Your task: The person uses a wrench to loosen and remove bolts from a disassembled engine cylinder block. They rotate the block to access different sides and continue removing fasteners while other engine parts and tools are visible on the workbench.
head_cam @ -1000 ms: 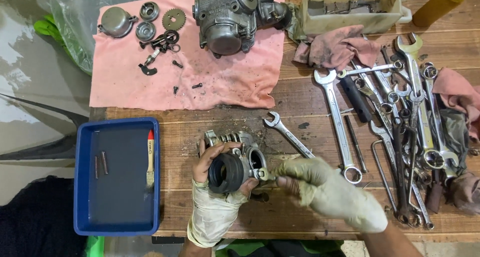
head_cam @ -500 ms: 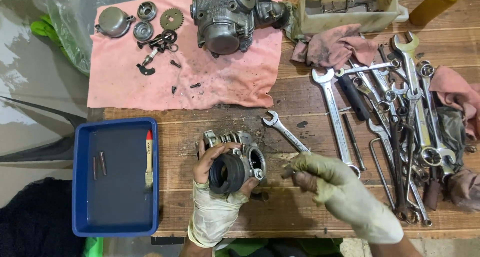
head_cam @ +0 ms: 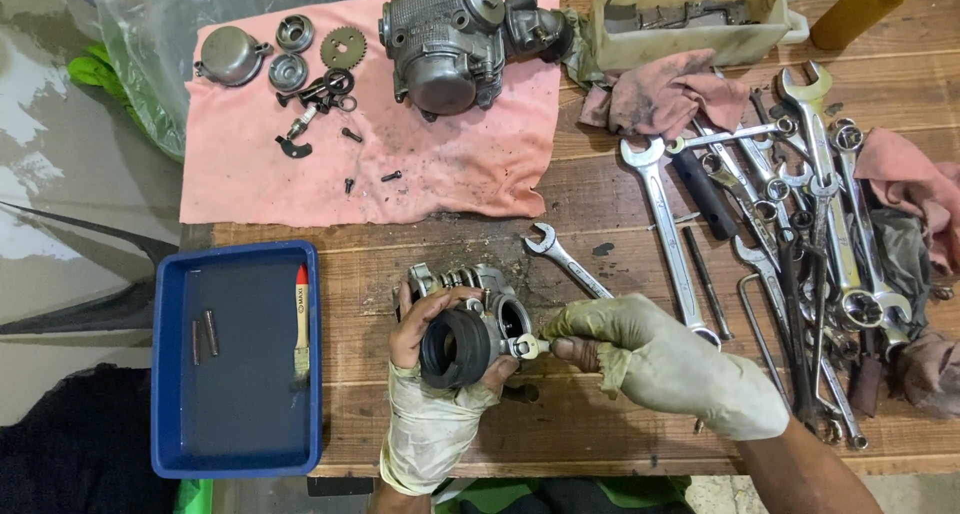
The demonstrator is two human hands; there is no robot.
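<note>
Wooden workbench [head_cam: 600, 434], one, seen from above; everything below is placed from it.

Pink cloth [head_cam: 440, 164], one, spread at the bench's far left corner. On it: one large engine casting [head_cam: 445, 39], one lidded metal cup [head_cam: 228, 56], two round caps [head_cam: 290, 52], one toothed gear [head_cam: 343, 47], and a scatter of small screws and clips too small to count surely.

Blue tray [head_cam: 165, 374], one, at the bench's near left edge. Inside: one small paintbrush [head_cam: 300, 324] with a red tip, two short dark pins [head_cam: 203, 334].

Far side of the bench: one beige tub [head_cam: 690, 39], one yellow bottle [head_cam: 860, 9], one crumpled reddish rag [head_cam: 665, 99].

Right side of the bench: a heap of spanners [head_cam: 810, 234], overlapping, number unclear. One lone spanner [head_cam: 565, 259] lies near the bench's middle.

Near edge, centre: one carburettor [head_cam: 465, 324] with a black rubber sleeve. Left hand [head_cam: 440, 364], in a torn glove, wraps around it and holds it up off the wood. Right hand [head_cam: 640, 359], gloved, fingertips pinched at a small metal fitting [head_cam: 527, 347] on the carburettor's side.
</note>
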